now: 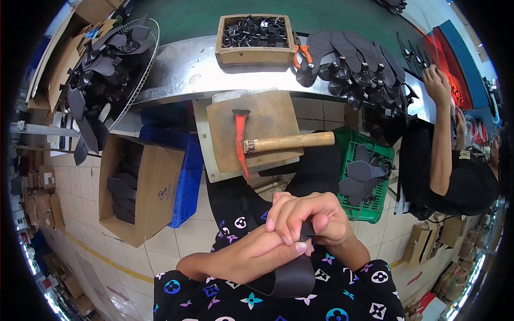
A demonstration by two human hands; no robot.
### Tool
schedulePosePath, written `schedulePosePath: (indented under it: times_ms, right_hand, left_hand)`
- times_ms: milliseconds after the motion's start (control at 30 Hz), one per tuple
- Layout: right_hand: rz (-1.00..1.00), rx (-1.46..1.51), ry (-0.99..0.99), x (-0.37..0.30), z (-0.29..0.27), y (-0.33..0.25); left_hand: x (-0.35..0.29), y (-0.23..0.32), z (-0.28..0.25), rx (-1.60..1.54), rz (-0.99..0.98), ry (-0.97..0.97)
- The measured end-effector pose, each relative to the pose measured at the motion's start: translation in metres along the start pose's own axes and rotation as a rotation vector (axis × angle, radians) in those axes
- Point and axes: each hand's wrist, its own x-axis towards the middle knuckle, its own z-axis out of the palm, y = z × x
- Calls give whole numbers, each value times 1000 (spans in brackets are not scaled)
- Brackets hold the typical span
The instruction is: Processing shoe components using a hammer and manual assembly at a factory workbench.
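Note:
Close to my body, both hands grip a dark shoe sole [295, 278], its wide rounded end hanging below my fingers. My left hand [257, 251] wraps it from the left. Across the top, my right hand [316, 216] has its fingers curled over a black end of the piece, which shows only in part between the fingers. Beyond my hands, a hammer [289, 142] with a long red head and wooden handle lies on a brown board [270, 115].
A wooden box [256, 60] of small black pieces, orange-handled pliers [303, 56] and piled soles [353, 59] sit on the metal bench. Left are a wire basket [152, 59] and a cardboard box [155, 192]; right, a green crate [369, 211] and another person's hand [437, 84].

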Motion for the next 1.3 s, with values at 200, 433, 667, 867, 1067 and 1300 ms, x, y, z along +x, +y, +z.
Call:
schedulePosePath:
  times_ms: [200, 433, 667, 867, 1067, 1300]
  right_hand:
    - [53, -39, 37, 1, 5, -6]
    - [-104, -92, -142, -1, -15, -7]
    - [-124, -56, -83, -7, -10, -4]
    - [-70, -233, 7, -4, -4, -10]
    - [-131, -927, 173, -6, 3, -20]
    - [-206, -1083, 356, -16, -16, -5]
  left_hand:
    - [-5, 0, 3, -112, -44, 51]
    - [1, -5, 0, -64, 0, -153]
    - [5, -16, 0, -119, 51, -237]
    - [-1, 3, 4, 21, 45, -46]
    - [9, -19, -2, 319, 201, 186]
    - [15, -49, -15, 122, 71, 402]
